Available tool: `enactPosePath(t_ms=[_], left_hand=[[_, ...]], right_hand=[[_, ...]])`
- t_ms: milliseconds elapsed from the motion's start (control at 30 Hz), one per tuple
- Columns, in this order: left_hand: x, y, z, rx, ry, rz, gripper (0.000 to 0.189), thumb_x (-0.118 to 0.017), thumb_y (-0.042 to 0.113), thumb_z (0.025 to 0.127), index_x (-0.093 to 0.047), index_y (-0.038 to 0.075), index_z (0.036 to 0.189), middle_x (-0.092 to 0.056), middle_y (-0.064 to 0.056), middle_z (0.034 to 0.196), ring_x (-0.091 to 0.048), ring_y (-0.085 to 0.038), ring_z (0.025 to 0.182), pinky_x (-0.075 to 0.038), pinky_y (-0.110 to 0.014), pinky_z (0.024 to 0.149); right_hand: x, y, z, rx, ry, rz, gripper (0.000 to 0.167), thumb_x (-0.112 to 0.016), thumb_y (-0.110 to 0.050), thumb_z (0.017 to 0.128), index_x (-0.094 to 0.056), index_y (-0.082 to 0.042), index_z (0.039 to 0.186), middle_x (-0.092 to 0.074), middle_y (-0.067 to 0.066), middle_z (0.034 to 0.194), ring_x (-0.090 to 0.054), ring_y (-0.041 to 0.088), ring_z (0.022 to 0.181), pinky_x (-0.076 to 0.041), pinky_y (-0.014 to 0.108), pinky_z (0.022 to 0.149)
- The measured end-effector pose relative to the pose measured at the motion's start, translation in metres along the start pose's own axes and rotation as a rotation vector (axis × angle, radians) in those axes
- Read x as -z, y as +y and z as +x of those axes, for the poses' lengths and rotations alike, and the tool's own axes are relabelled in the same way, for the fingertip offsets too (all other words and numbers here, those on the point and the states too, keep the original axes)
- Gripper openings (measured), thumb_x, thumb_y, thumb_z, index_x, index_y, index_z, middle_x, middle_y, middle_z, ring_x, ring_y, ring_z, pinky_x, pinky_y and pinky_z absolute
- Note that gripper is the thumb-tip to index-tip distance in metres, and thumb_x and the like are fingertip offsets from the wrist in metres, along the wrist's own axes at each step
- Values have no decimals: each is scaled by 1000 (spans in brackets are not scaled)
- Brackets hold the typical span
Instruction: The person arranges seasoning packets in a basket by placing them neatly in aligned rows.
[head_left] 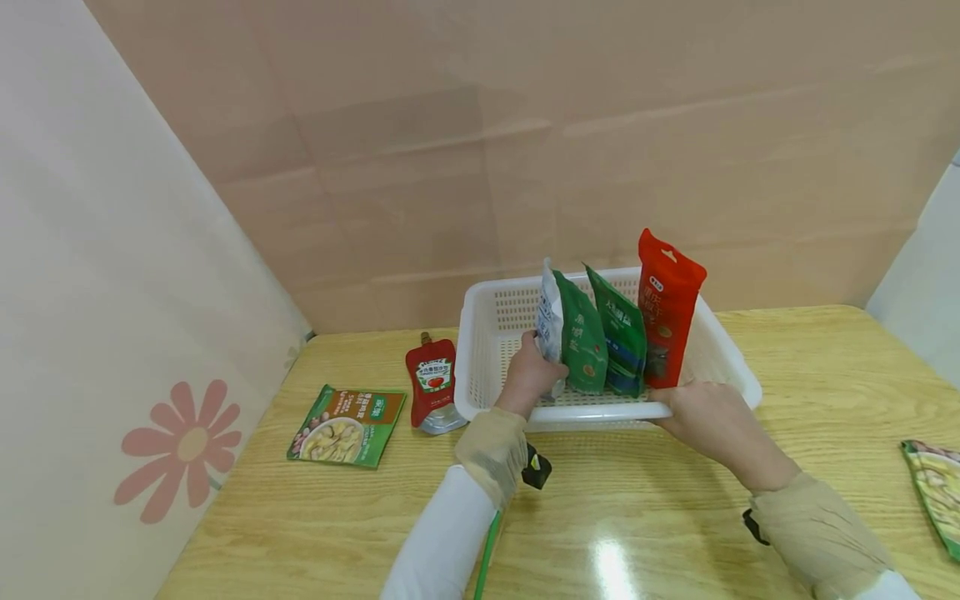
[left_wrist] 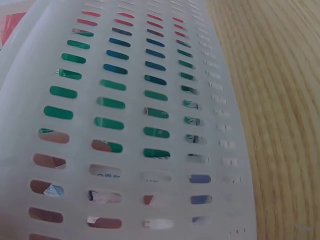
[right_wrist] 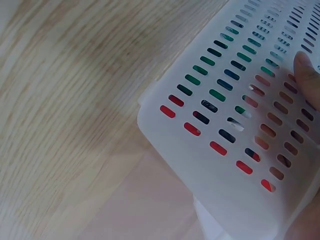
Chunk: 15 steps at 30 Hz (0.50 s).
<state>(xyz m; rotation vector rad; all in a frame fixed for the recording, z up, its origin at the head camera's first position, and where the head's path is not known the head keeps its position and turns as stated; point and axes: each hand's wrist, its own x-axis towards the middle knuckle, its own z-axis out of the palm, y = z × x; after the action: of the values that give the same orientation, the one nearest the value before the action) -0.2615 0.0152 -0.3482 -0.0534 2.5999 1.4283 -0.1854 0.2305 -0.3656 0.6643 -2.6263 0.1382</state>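
A white perforated plastic basket [head_left: 498, 400] stands on the table with upright packets in it. Reaching over its front rim, my left hand [head_left: 529, 372] grips a white-and-blue packet [head_left: 550, 312] at its lower part. Right beside that packet leans a green packet [head_left: 583, 333], then a green-and-blue one [head_left: 621, 333], then a tall red packet [head_left: 670, 308]. My right hand [head_left: 701, 408] holds the basket's front rim near the red packet. In the right wrist view its thumb [right_wrist: 307, 80] presses the outer wall, and fingers show through the slots inside.
Left of the basket lie a red ketchup pouch [head_left: 432, 383] with a spout and a flat green-and-brown food packet [head_left: 348, 425]. Another packet [head_left: 937, 492] sits at the table's right edge. A thin green strip [head_left: 488, 550] shows beside the left sleeve. A papered wall [head_left: 420, 208] stands behind the basket.
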Motion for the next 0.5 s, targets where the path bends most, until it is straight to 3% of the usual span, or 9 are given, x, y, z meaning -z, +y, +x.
enactPosePath(t_ms=[200,500], left_hand=[[-1,1,-2,-24,18,92,75,-70,14,81,-30,3,144,-58,-23,127,-60,-33,110,-50,-41,90],[1,3,-5,-27,27,129,73,-71,16,82,-33,2,143,-60,-22,125,-62,-32,107,-51,-42,87]], right_hand=[[0,0,-1,-1,-8,5,27,-82,-24,68,-55,-23,71,-44,-7,50,-42,9,45,-32,27,38],[3,-2,0,-22,-15,2,27,-81,-27,70,-54,-22,70,-44,-7,49,-43,10,44,-32,28,38]])
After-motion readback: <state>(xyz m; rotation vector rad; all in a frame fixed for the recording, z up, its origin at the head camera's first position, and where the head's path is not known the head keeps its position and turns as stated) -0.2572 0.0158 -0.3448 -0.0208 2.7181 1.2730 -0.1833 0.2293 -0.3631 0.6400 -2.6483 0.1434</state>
